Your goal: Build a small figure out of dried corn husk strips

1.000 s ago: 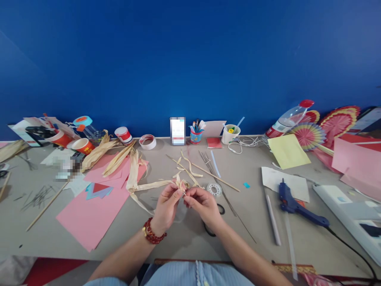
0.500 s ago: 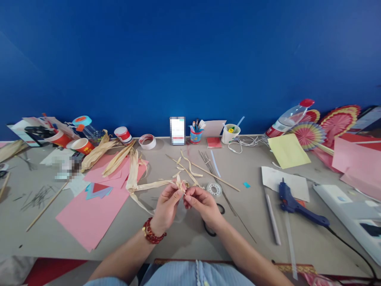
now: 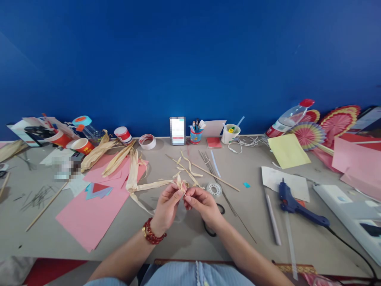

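Note:
A small flower-like piece of pale corn husk [image 3: 180,183] is pinched between the fingers of my left hand [image 3: 169,202], which wears red beads at the wrist. My right hand [image 3: 202,201] is closed at the lower right of the husk piece, its thumb and fingertips pressed together at the base; the fingers hide what exactly they grip. Beyond the hands, loose husk strips [image 3: 190,163] lie by a thin wooden stick [image 3: 220,179]. A roll of clear tape [image 3: 214,189] rests just right of my right hand. Scissors [image 3: 209,229] are partly covered by that hand.
Pink paper sheets [image 3: 92,216] and dried husks [image 3: 132,174] spread to the left. At right lie a blue glue gun [image 3: 288,200] and a white power strip [image 3: 348,216]. A phone [image 3: 177,131], a pen cup [image 3: 195,135] and a plastic bottle [image 3: 290,119] stand along the blue wall.

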Available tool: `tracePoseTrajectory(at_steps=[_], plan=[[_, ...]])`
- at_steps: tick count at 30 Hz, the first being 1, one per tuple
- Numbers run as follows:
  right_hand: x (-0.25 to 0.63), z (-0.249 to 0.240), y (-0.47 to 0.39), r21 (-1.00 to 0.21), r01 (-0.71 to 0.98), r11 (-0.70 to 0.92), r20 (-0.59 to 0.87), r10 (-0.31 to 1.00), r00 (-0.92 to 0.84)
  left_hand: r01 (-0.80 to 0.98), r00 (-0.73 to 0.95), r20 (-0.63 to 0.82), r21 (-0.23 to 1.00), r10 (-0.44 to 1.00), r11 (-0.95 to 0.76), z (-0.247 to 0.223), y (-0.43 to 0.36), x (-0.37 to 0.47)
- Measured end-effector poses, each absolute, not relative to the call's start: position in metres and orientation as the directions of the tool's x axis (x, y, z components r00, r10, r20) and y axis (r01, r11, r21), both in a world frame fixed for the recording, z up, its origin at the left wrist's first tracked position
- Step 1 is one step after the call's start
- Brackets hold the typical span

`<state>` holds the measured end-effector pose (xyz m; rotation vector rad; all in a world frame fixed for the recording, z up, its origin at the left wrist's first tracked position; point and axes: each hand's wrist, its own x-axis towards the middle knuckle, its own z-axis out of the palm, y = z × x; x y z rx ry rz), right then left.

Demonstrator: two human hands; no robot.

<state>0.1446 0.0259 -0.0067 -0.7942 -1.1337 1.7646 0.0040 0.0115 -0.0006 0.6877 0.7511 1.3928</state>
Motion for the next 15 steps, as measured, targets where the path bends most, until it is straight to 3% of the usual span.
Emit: tracePoseTrajectory(at_steps=[15], plan=[[0.1422, -0.0068, 0.0244, -0.930, -0.323, -0.177, -0.057, 0.935, -0.349, -0.602, 0.049, -0.013, 0.797, 0.999, 0.040, 0.0052, 0.0118, 0.0068]])
